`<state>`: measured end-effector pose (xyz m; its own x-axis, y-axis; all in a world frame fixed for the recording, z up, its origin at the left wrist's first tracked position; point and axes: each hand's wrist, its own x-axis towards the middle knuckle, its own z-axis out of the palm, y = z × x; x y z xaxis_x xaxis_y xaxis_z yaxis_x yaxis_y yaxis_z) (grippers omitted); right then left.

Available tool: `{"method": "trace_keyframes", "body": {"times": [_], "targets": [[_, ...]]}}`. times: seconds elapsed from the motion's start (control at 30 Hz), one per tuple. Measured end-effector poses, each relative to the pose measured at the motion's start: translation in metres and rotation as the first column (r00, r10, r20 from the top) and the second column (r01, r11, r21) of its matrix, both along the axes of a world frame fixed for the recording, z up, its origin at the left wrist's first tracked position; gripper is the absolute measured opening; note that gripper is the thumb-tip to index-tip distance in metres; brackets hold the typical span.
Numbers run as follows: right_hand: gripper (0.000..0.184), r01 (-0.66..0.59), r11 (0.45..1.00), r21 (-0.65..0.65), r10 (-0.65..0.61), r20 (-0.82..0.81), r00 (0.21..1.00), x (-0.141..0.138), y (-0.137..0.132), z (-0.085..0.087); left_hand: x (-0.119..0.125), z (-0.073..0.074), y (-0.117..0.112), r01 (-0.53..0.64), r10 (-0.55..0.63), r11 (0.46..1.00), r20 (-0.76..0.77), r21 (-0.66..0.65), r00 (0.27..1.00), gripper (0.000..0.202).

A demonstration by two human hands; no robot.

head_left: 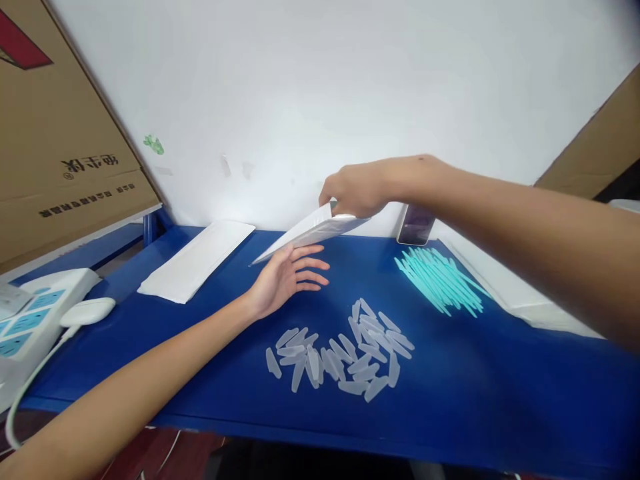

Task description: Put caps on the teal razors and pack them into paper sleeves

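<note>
My right hand (357,189) reaches across to the back of the blue table (210,380) and pinches the top edge of a white flat packet (311,232), held tilted above the surface. My left hand (286,275) lies under the packet's lower end with fingers stretched out and spread, palm up, holding nothing. In front of both hands lies a loose heap of several clear plastic caps (345,355). A bundle of several teal sticks (440,280) lies to the right.
A stack of white packets (197,260) lies at the back left. A phone (415,225) leans on the white wall. White sheets (520,293) lie at the right. A power strip (35,313) with a white charger (87,310) and a cardboard box (60,133) stand at left.
</note>
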<state>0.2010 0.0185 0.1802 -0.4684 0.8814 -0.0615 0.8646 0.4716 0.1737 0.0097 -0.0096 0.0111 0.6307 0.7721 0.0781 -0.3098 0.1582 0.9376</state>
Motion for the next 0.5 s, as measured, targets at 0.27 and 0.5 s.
{"method": "trace_keyframes", "body": {"times": [0.27,0.5], "targets": [[0.015,-0.026,0.997,0.069,0.036,-0.142,0.989,-0.019,-0.001,-0.027,-0.001,-0.007,-0.002,0.025,-0.024,0.995,-0.013,0.098,1.000,0.056],[0.025,-0.041,0.993,0.113,0.044,-0.026,0.999,-0.011,0.000,0.008,-0.009,-0.009,0.005,0.326,-0.324,0.945,-0.067,0.023,0.944,0.068]]}}
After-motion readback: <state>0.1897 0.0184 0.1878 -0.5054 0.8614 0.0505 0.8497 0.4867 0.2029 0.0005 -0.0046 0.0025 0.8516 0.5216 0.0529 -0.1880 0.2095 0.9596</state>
